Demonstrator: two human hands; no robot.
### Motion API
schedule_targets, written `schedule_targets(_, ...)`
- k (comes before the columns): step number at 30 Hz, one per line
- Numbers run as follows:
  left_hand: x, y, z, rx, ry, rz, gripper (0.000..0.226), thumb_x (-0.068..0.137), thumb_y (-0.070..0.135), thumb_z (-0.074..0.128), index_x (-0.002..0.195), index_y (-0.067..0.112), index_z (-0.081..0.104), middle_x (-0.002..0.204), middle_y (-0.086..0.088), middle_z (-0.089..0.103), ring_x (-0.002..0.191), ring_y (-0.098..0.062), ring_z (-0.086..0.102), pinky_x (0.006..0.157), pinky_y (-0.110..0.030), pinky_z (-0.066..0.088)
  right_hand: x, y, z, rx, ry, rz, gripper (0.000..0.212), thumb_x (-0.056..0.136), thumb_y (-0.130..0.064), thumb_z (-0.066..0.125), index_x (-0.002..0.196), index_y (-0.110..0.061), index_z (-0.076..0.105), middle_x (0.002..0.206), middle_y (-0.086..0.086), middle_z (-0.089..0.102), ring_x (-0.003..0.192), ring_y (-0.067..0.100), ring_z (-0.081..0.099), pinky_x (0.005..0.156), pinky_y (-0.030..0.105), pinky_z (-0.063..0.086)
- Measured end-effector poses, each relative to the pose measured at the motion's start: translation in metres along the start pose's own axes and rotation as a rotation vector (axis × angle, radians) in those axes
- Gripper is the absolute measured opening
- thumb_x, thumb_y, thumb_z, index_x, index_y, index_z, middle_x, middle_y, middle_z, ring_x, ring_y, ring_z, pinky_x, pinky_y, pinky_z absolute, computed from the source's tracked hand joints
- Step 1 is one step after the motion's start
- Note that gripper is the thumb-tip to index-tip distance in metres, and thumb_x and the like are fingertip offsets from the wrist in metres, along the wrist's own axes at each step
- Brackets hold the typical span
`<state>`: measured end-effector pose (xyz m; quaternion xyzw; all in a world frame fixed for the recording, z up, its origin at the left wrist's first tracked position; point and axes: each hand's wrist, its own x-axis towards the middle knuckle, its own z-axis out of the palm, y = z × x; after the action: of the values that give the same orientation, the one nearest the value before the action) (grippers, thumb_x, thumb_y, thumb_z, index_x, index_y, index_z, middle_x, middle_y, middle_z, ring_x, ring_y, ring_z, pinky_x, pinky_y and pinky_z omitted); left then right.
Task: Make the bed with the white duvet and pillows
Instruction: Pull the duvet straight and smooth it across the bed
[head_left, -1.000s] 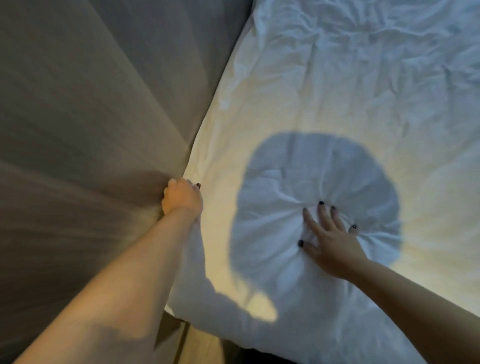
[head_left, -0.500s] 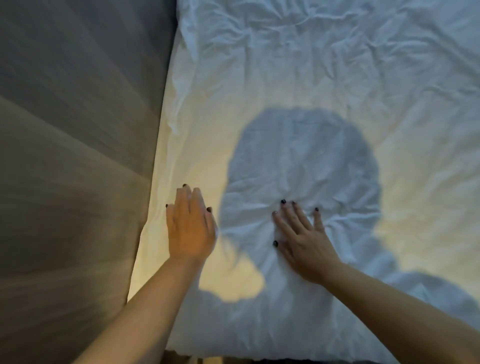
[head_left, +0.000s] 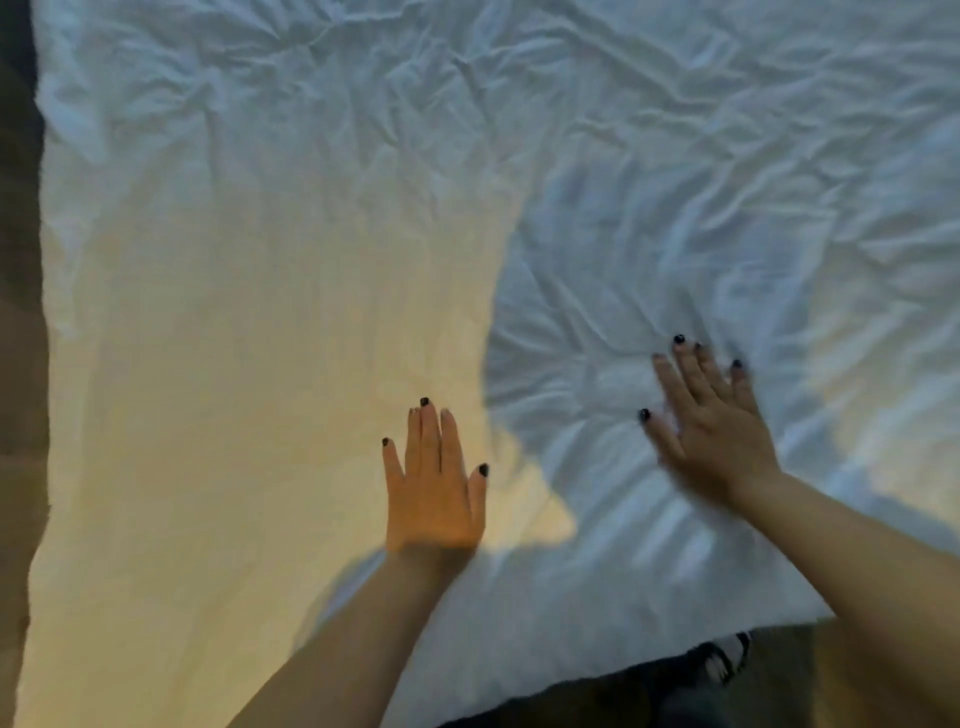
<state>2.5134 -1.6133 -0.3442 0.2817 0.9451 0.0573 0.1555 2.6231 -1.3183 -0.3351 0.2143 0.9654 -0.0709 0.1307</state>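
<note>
So a second earlier the left hand (head_left: 434, 491) was balled up at the edge of the crinkled white cotton duvet (head_left: 291, 291), right by the brown wall panel (head_left: 21, 364). Now it lay flat, fingers straight, well away from that panel. The right hand (head_left: 709, 431), blurry, fingers spread, pressed wrinkles further from it. Looked like tucking was finished and smoothing had started. No pillows in view.

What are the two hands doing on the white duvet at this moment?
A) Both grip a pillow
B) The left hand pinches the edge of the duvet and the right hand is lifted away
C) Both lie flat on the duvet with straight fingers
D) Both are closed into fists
C: the left hand and the right hand lie palm down, fingers straight, on the white duvet; no pillow is in view.
</note>
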Motion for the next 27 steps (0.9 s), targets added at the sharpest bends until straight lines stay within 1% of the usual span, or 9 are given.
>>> schedule_targets(3,0.005,0.056,0.010,0.022,-0.016,0.034,0.074,0.098,0.049,0.019,0.152,-0.002,0.023,0.160,-0.020,0.017,0.148,-0.034,0.018,0.113,-0.062,0.026,-0.017,0.077,-0.004,0.005,-0.021,0.087,0.076,0.092,-0.059,0.021,0.152,-0.012,0.030,0.160,0.011,0.022,0.146,0.029,0.023,0.118,0.051,0.007)
schedule_targets(9,0.019,0.223,0.042,0.095,-0.062,0.183,0.082,0.098,0.058,0.008,0.153,-0.003,0.005,0.162,-0.021,0.001,0.151,-0.034,-0.003,0.116,-0.058,0.005,-0.066,0.219,-0.003,0.021,0.001,0.242,0.079,0.089,-0.065,0.009,0.156,-0.022,0.007,0.163,0.001,0.002,0.150,0.020,0.004,0.118,0.044,-0.009)
schedule_targets(12,0.031,0.325,0.053,0.071,-0.080,0.251,0.086,0.097,0.062,0.004,0.153,-0.002,0.007,0.162,-0.022,-0.001,0.151,-0.036,-0.005,0.117,-0.063,0.007,-0.092,0.294,-0.008,0.003,0.002,0.286,0.079,0.089,-0.065,0.004,0.156,-0.024,-0.001,0.163,-0.001,-0.005,0.150,0.017,-0.004,0.118,0.041,-0.013)
schedule_targets(15,0.037,0.425,0.064,0.073,-0.143,0.382,0.083,0.096,0.063,0.011,0.155,0.005,0.003,0.163,-0.019,-0.004,0.150,-0.039,-0.008,0.114,-0.068,0.007,-0.115,0.363,-0.011,-0.013,-0.007,0.336,0.079,0.088,-0.065,-0.001,0.154,-0.023,-0.007,0.162,-0.002,-0.011,0.149,0.016,-0.011,0.117,0.043,-0.016)
schedule_targets(18,0.035,0.516,0.075,0.124,-0.218,0.520,0.079,0.095,0.062,0.008,0.150,0.012,-0.021,0.160,-0.016,-0.024,0.146,-0.037,-0.025,0.113,-0.070,0.000,-0.133,0.421,-0.020,0.024,-0.016,0.396,0.075,0.090,-0.062,0.001,0.155,-0.025,-0.006,0.162,-0.002,-0.013,0.149,0.017,-0.014,0.114,0.048,-0.019)
schedule_targets(20,0.032,0.566,0.080,0.172,-0.268,0.553,0.083,0.097,0.062,0.011,0.145,0.008,-0.030,0.157,-0.015,-0.033,0.143,-0.036,-0.032,0.114,-0.068,-0.003,-0.144,0.452,-0.029,0.155,0.012,0.455,0.069,0.094,-0.056,0.013,0.155,-0.026,-0.002,0.162,-0.001,-0.014,0.149,0.019,-0.014,0.117,0.050,-0.012)
schedule_targets(22,0.029,0.603,0.081,0.161,-0.274,0.571,0.092,0.097,0.062,0.024,0.149,0.003,-0.024,0.158,-0.017,-0.028,0.145,-0.038,-0.027,0.114,-0.068,0.000,-0.157,0.477,-0.036,0.315,0.163,0.533,0.068,0.094,-0.049,0.026,0.155,-0.023,0.011,0.163,0.006,-0.002,0.149,0.027,-0.002,0.119,0.051,0.006)
schedule_targets(24,0.029,0.630,0.083,0.131,-0.254,0.601,0.099,0.092,0.060,0.040,0.153,0.000,-0.011,0.160,-0.021,-0.018,0.147,-0.041,-0.016,0.114,-0.069,0.008,-0.169,0.498,-0.044,0.569,0.314,0.700,0.065,0.097,-0.038,0.043,0.154,-0.017,0.018,0.161,0.009,0.009,0.147,0.029,0.011,0.119,0.044,0.017)
schedule_targets(27,0.033,0.659,0.092,0.161,-0.168,0.692,0.106,0.076,0.053,0.063,0.152,-0.004,0.016,0.160,-0.026,0.011,0.148,-0.044,0.009,0.108,-0.070,0.025,-0.178,0.531,-0.055,0.970,0.336,0.970,0.059,0.098,-0.024,0.051,0.151,-0.015,0.025,0.156,0.006,0.024,0.141,0.023,0.028,0.111,0.033,0.027)
